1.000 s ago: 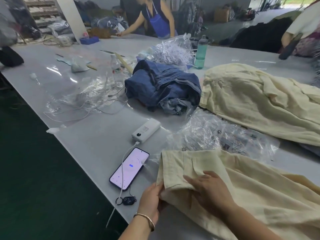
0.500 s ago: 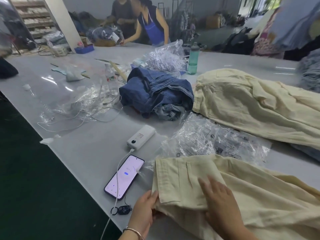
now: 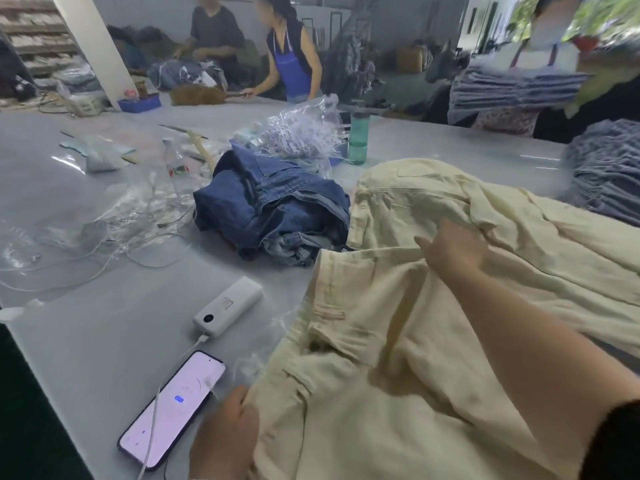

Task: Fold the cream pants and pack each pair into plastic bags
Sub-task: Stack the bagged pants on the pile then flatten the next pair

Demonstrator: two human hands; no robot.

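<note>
Pants (image 3: 398, 368), cream, lightweight woven fabric, creased all over, lie across the near right part of the grey table (image 3: 104, 341), waistband end raised and pointing away from the camera. Belt loop and a pocket seam show near the waistband. Fabric bunches in soft folds under the forearm. Left hand (image 3: 225, 441) at the bottom edge grips the near left side of the cream pants, fingers hidden under the cloth, thumb on top. Right hand (image 3: 453, 249) reaches forward over the pants to their far edge; fingers curl into the fabric where it meets a second cream pair (image 3: 519, 216), and the blur leaves it unclear which pair it pinches. That second pair lies spread behind the first, wrinkled, back pocket outline visible near its top. Clear plastic bag (image 3: 277, 337) pokes out from under the near pants' left edge, mostly covered.

Phone (image 3: 173, 410), screen lit, lies just left of the left hand, with a white cable running to a white power bank (image 3: 227, 308) beside it. Crumpled denim jeans (image 3: 273, 209) sit behind, touching the second cream pair. Green bottle (image 3: 358, 138) stands upright farther back next to a heap of clear plastic (image 3: 301, 129). Loose cables and plastic film (image 3: 104, 233) lie to the left. Two people (image 3: 291, 53) work at the far end of the table. Stack of folded grey-blue garments (image 3: 606, 181) at the right edge.
</note>
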